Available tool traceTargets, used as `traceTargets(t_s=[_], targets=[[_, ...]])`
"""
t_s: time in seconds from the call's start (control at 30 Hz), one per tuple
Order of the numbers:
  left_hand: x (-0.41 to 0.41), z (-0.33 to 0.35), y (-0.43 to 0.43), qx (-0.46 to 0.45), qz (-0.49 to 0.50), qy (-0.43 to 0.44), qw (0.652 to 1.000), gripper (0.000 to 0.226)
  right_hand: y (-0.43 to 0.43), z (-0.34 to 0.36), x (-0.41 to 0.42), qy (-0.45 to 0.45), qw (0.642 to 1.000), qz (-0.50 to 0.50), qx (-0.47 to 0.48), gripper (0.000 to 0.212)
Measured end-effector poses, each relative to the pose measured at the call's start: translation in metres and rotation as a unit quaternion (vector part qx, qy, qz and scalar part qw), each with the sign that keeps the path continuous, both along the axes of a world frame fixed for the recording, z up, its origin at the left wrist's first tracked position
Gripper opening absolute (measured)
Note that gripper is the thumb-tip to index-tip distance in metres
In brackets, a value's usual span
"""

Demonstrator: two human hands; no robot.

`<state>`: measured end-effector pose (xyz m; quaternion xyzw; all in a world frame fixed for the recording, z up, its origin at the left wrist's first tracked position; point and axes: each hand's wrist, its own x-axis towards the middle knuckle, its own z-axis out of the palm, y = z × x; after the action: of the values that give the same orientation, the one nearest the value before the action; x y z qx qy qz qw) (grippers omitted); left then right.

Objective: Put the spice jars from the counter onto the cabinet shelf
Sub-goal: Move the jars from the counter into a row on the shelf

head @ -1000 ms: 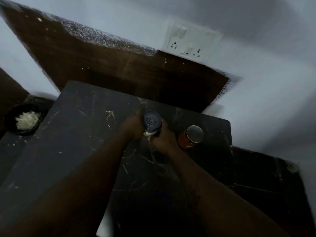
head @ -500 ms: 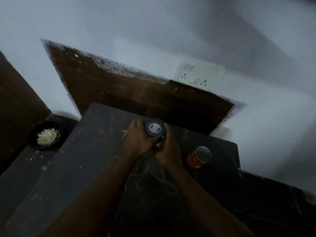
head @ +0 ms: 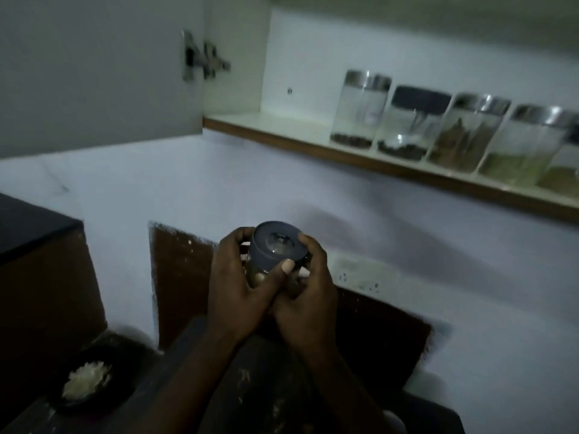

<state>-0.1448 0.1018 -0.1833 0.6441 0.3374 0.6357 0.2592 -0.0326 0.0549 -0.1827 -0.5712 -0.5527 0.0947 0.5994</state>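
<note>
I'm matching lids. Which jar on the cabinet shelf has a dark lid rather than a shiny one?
The second jar from the left on the shelf: its lid is dark, while its neighbours carry shiny metal lids.

arms stretched forward, left hand [head: 235, 281] and right hand [head: 311, 297] touching, fingers curled round a spice jar [head: 276, 246].

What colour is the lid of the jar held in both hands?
The lid is dark bluish grey; the head view shows it.
</note>
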Motion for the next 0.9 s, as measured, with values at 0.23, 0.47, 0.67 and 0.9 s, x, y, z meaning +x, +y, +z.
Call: traceTargets(t_s=[0.23,0.47,0.67,0.9], targets=[[-0.008,0.133,0.020,0.113,-0.001,-0.044,0.993,0.057,0.033,0.147,-0.005,-0.058,0.988,-0.002,0.146,0.078],[0.017,0.214,0.071,0.089,-0.044,-0.035,0.994,0.055,0.084,0.224,0.017,-0.103,0.985,-0.040,0.135,0.075],[0.037,0.210,0.102,0.027,-0.040,-0.009,0.999,0.061,0.119,0.222,0.034,-0.154,0.984,-0.060,0.068,0.075],[0.044,0.194,0.118,0.039,0.079,0.077,0.993,0.077,0.136,0.211,0.038,-0.204,0.961,-0.157,0.102,0.064]])
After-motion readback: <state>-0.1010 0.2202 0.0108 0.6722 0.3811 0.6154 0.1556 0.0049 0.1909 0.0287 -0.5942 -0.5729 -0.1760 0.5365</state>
